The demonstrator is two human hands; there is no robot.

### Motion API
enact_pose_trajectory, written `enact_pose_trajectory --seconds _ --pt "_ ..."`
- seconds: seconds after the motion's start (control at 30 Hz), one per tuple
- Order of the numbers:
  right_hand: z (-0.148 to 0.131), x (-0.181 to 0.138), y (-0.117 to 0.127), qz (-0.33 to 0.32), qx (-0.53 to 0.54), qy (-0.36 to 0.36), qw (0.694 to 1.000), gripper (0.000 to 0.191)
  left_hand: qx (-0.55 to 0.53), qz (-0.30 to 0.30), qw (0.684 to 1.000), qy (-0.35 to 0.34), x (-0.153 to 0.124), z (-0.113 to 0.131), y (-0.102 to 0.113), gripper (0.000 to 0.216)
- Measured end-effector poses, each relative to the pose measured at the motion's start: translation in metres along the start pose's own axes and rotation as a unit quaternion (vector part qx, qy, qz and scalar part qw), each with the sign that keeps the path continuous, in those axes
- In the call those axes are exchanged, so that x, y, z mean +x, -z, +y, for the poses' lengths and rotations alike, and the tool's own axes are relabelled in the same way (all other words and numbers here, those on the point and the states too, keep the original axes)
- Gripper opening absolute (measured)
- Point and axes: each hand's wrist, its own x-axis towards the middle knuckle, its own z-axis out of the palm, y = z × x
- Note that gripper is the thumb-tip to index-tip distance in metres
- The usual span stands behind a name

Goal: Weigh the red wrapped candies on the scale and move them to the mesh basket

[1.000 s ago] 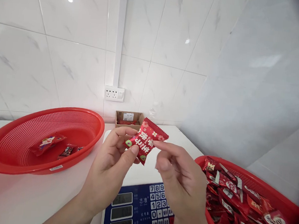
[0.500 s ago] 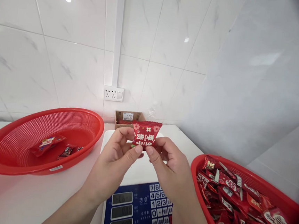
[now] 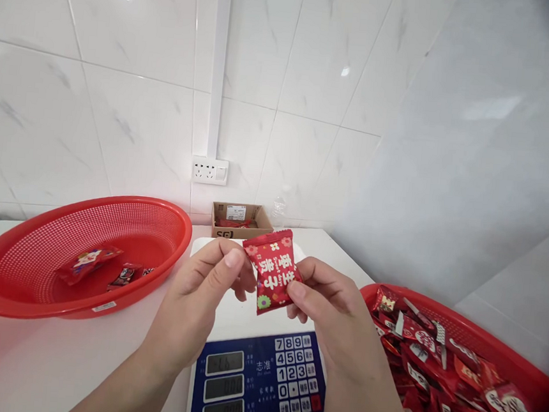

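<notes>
Between my hands, above the scale, is a small red candy packet (image 3: 275, 273) with white characters and flower prints, its face toward me and tilted. My right hand (image 3: 327, 294) pinches its right edge, thumb in front and fingers behind. At the upper left corner of the packet, my left hand (image 3: 210, 284) has thumb and forefinger closed together; its other fingers curl behind. Below both hands lies the digital scale (image 3: 260, 374), with a blue keypad panel and three displays. Part of its white plate is hidden by my hands.
On the left stands a red perforated basket (image 3: 20, 302) holding a few packets. A second red basket (image 3: 489, 330), heaped with red packets, is at the right. Behind the scale, near the tiled wall, are a small cardboard box (image 3: 248, 232) and a clear plastic bottle (image 3: 278, 209).
The candy packet has turned and come slightly lower, showing more of its face. My left thumb has moved from its lower edge to the upper left corner. My right hand has shifted a little right.
</notes>
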Motion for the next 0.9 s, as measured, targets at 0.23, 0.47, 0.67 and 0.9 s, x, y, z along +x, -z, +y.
enact_pose_trajectory --seconds 0.23,0.47,0.67,0.9 --pt "-0.003 -0.004 0.0 -0.044 -0.016 -0.012 0.999 0.024 0.059 -0.019 0.997 0.055 0.001 -0.004 0.004 0.037" --pt "-0.003 -0.002 -0.003 -0.006 -0.054 0.05 0.997 0.033 -0.001 0.042 0.999 0.023 0.0 -0.004 -0.003 0.024" --pt "-0.002 -0.004 -0.011 0.01 -0.082 0.09 0.992 0.025 0.006 0.033 0.999 0.028 -0.002 -0.001 -0.008 0.026" --pt "0.0 -0.007 -0.008 -0.055 -0.044 0.061 0.996 0.024 -0.035 -0.098 0.993 0.054 -0.001 -0.002 -0.004 0.019"
